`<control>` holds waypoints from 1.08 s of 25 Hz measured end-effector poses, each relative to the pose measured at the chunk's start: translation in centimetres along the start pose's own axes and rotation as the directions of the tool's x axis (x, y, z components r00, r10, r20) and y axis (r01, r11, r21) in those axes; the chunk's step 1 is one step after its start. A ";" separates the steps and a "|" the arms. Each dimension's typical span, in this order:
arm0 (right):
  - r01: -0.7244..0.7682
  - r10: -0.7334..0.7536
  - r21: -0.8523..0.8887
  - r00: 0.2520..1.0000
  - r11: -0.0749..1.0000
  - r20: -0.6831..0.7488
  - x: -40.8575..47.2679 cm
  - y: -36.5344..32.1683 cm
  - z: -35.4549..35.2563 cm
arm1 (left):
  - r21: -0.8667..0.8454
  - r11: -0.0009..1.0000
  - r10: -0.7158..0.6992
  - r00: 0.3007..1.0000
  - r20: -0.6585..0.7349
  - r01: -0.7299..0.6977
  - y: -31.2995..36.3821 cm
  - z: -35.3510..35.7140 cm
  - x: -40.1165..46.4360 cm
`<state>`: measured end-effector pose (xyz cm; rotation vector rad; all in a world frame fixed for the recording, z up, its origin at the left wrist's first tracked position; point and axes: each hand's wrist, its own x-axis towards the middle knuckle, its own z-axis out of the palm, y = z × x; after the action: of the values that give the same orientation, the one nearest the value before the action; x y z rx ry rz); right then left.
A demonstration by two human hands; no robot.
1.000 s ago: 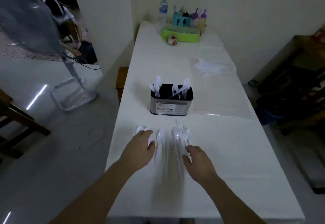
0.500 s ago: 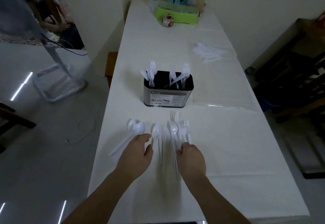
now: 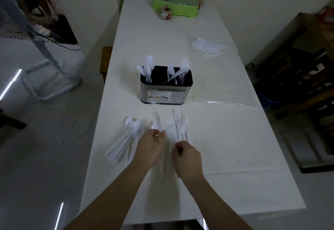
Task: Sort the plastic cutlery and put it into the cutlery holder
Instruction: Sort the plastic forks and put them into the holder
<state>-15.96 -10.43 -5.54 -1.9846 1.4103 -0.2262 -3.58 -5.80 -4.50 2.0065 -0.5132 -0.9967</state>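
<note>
The steel cutlery holder (image 3: 166, 92) stands mid-table, with white spoons (image 3: 149, 67) in its left compartment and knives and forks (image 3: 179, 70) in its right. In front of it, a pile of white spoons (image 3: 126, 139) lies fanned out at the left. A mixed pile of forks and spoons (image 3: 178, 126) lies in the middle. My left hand (image 3: 151, 146) pinches the handle of a spoon (image 3: 155, 126) at that pile's left edge. My right hand (image 3: 187, 157) is curled over fork handles at the pile's near end, which hides them.
A clear bag of white plastic cutlery (image 3: 207, 46) lies at the back right, on a plastic sheet (image 3: 226, 101). A green tray (image 3: 174, 6) with bottles and a small pot (image 3: 166, 12) sit at the far end. A fan stand (image 3: 48, 78) is on the floor at left.
My left hand has left the spoon pile and moved right to a spoon in the middle pile. My right hand has drawn back a little towards me.
</note>
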 end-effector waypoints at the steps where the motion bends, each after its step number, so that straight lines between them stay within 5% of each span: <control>1: 0.022 -0.025 0.058 0.999 0.998 0.042 -0.4 -0.2 0.0 | -0.085 0.995 -0.049 0.999 0.013 0.050 0.4 0.3 0.3; 4: 0.078 -0.089 0.085 0.987 0.993 0.131 -0.7 0.0 0.3 | -0.240 0.965 -0.111 0.994 -0.013 0.105 1.4 0.8 1.0; 9: -0.127 0.097 -0.179 0.981 0.976 -0.167 1.8 2.0 -0.5 | -0.354 0.919 -0.186 0.982 -0.004 0.173 1.2 0.5 2.1; 12: -0.229 0.192 -0.265 0.968 0.937 -0.160 3.1 2.8 -0.7 | -0.383 0.900 -0.206 0.977 0.050 0.209 1.2 0.3 2.4; 22: -0.316 0.326 -0.227 0.945 0.921 0.004 4.7 2.7 -0.7 | -0.416 0.875 -0.240 0.968 0.074 0.249 1.8 0.6 2.3; 27: -0.181 0.176 -0.054 0.982 0.982 -0.074 3.0 1.0 -1.4 | -0.444 0.859 -0.249 0.966 0.073 0.255 2.4 1.3 2.5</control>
<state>-16.18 -13.86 -5.83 -1.8997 1.6468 -0.1740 -3.15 -9.44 -4.15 1.6675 -0.0084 -1.1652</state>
